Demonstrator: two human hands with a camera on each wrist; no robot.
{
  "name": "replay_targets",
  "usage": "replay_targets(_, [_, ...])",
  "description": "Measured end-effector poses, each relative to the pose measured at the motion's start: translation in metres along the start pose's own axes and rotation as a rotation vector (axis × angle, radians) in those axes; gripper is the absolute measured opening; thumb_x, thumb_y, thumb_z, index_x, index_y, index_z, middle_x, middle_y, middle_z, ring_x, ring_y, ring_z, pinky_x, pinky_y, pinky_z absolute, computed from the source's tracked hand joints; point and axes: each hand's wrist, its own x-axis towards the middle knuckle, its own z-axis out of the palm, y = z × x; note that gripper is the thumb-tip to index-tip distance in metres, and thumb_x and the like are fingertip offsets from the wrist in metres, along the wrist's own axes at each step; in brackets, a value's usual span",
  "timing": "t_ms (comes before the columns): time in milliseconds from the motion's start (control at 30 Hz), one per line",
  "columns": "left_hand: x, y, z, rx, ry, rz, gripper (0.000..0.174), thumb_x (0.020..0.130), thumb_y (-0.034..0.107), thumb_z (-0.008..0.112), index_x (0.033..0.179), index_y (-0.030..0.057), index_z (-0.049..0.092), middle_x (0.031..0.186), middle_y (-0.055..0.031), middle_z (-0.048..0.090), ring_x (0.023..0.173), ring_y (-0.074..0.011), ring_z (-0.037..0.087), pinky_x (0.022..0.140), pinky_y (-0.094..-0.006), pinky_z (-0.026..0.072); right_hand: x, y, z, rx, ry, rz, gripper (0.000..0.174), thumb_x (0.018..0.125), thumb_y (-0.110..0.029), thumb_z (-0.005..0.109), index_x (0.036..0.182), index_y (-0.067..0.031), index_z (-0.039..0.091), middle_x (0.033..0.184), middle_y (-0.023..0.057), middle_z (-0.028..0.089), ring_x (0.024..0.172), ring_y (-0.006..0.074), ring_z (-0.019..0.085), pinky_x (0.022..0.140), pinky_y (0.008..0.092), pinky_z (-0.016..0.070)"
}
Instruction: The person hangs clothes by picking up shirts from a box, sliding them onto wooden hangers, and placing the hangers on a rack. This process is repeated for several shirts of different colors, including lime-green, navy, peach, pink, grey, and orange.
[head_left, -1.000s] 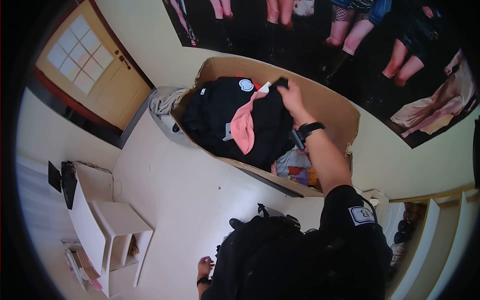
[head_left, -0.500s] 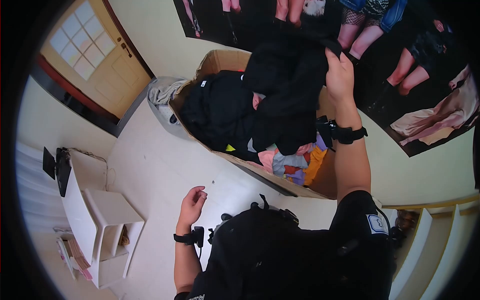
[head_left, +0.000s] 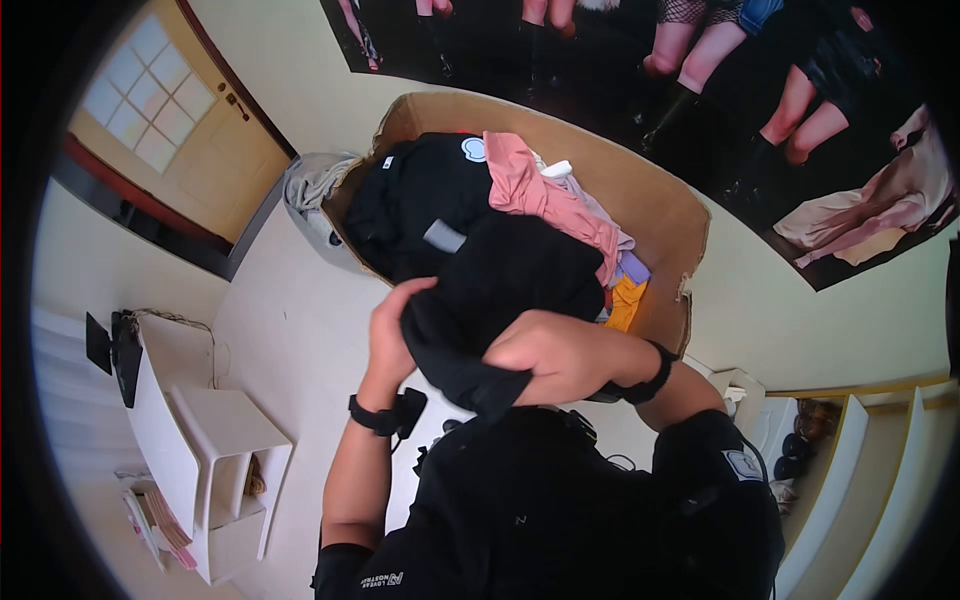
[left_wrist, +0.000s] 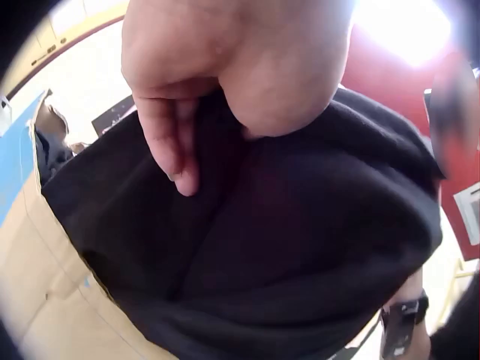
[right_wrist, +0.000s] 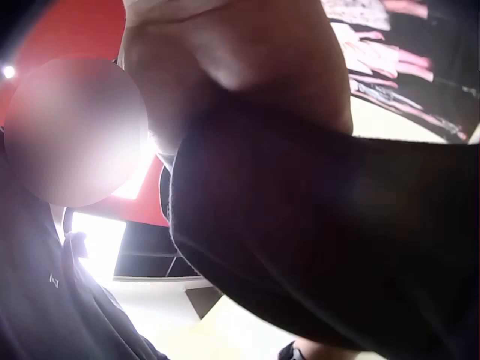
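Both hands hold a black garment [head_left: 515,270] in front of the body, at the near side of a large cardboard box [head_left: 680,215]. My left hand [head_left: 393,325] grips its left edge; in the left wrist view the fingers [left_wrist: 166,146] curl into the dark cloth. On the other side my right hand [head_left: 555,355] grips a bunched edge, its fingertips hidden by the fabric in the right wrist view. The cloth overlaps the box's near rim. Inside the box lie a black piece with a white print [head_left: 420,185], a pink garment [head_left: 545,195] and an orange one [head_left: 626,300].
A grey bag of clothes [head_left: 320,195] stands at the box's left end. Further left are a white desk unit [head_left: 225,430] and a door [head_left: 190,130]. White shelves [head_left: 830,500] stand at the right, and a large poster [head_left: 600,80] covers the wall behind.
The right hand has lifted the black garment from the box and brought it down toward the body. The left hand has come up and taken hold of it. The pink garment is uncovered.
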Motion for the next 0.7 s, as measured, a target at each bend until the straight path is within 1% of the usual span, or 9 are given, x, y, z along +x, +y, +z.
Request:
replay_targets(67, [0.0,-0.009,-0.018,-0.04,0.11,-0.092,0.03,0.079,0.0,0.057,0.109,0.0013,0.058,0.103,-0.0081,0.064,0.098,-0.0176,0.058,0.09,-0.0295,0.043,-0.026,-0.002,-0.021,-0.268,0.082,0.219,0.023,0.076,-0.016,0.067,0.073,0.0014,0.052,0.063,0.017,0.052,0.059,0.0337,0.054,0.054,0.035,0.0413])
replay_targets(200, [0.015,0.02,-0.033,0.065,0.351,0.064,0.02,0.081,-0.002,0.056,0.1,-0.0011,0.059,0.091,-0.0055,0.064,0.087,-0.0155,0.059,0.082,-0.026,0.0446,-0.072,0.024,-0.041,-0.726,0.301,0.625,0.029,0.067,-0.018,0.071,0.091,-0.0039,0.061,0.08,0.0166,0.063,0.079,0.0343,0.061,0.067,0.0402,0.048])
replay_targets(333, [0.036,0.016,-0.031,0.072,0.376,0.193,0.02,0.082,-0.001,0.055,0.102,-0.0006,0.057,0.095,-0.0076,0.062,0.088,-0.0167,0.059,0.082,-0.0272,0.0456,-0.097,0.059,-0.046,-0.936,0.318,0.66,0.033,0.066,-0.017,0.071,0.093,-0.0032,0.06,0.08,0.017,0.063,0.078,0.0345,0.061,0.066,0.0386,0.048])
replay_targets(367, [0.051,-0.004,-0.041,-0.294,0.5,0.062,0.02,0.084,0.001,0.054,0.105,-0.0001,0.056,0.097,-0.0092,0.062,0.089,-0.0185,0.059,0.083,-0.0291,0.0468,-0.102,0.067,-0.048,-0.991,0.294,0.684,0.036,0.068,-0.02,0.071,0.097,-0.004,0.06,0.082,0.0172,0.063,0.079,0.0341,0.062,0.067,0.0385,0.0484])
replay_targets(400, [0.064,-0.02,-0.055,-0.659,0.611,-0.085,0.022,0.086,0.004,0.053,0.108,0.0004,0.054,0.1,-0.0109,0.061,0.09,-0.0202,0.06,0.083,-0.0311,0.0481,-0.11,0.077,-0.051,-0.991,0.307,0.692,0.036,0.068,-0.02,0.071,0.097,-0.004,0.06,0.082,0.0172,0.063,0.079,0.0341,0.062,0.067,0.0385,0.0484])
replay_targets(467, [0.091,-0.025,-0.104,-0.825,0.501,0.034,0.025,0.09,0.011,0.051,0.113,0.0012,0.051,0.103,-0.0133,0.06,0.094,-0.023,0.06,0.084,-0.0349,0.0501,-0.128,0.102,-0.066,-0.672,0.345,0.823,0.042,0.071,-0.03,0.07,0.103,-0.005,0.059,0.09,0.0189,0.064,0.084,0.034,0.062,0.073,0.0399,0.049])
replay_targets(567, [0.1,0.035,-0.095,-0.434,0.645,0.209,0.028,0.091,0.016,0.05,0.115,0.0003,0.049,0.108,-0.0143,0.058,0.095,-0.0243,0.06,0.085,-0.0348,0.0494,-0.159,0.159,-0.09,-0.581,0.339,1.082,0.065,0.07,-0.035,0.071,0.12,0.0014,0.05,0.103,0.0229,0.061,0.095,0.035,0.061,0.082,0.0379,0.0483])
replay_targets(667, [0.089,0.028,-0.047,0.226,0.277,0.165,0.048,0.078,0.002,0.06,0.124,0.0014,0.046,0.129,-0.0129,0.046,0.112,-0.0244,0.051,0.094,-0.0348,0.0421,-0.18,0.236,-0.1,-0.676,0.506,1.139,0.079,0.07,-0.034,0.072,0.13,0.0048,0.038,0.116,0.027,0.055,0.106,0.0361,0.056,0.089,0.037,0.0462])
replay_targets(700, [0.077,0.017,-0.025,-0.047,-0.056,-0.064,0.061,0.073,-0.003,0.06,0.131,0.005,0.044,0.14,-0.0112,0.038,0.121,-0.0257,0.044,0.098,-0.0349,0.039,-0.182,0.259,-0.1,-0.785,0.629,1.075,0.083,0.07,-0.033,0.072,0.133,0.005,0.033,0.121,0.0289,0.051,0.109,0.0369,0.055,0.09,0.0373,0.0454])
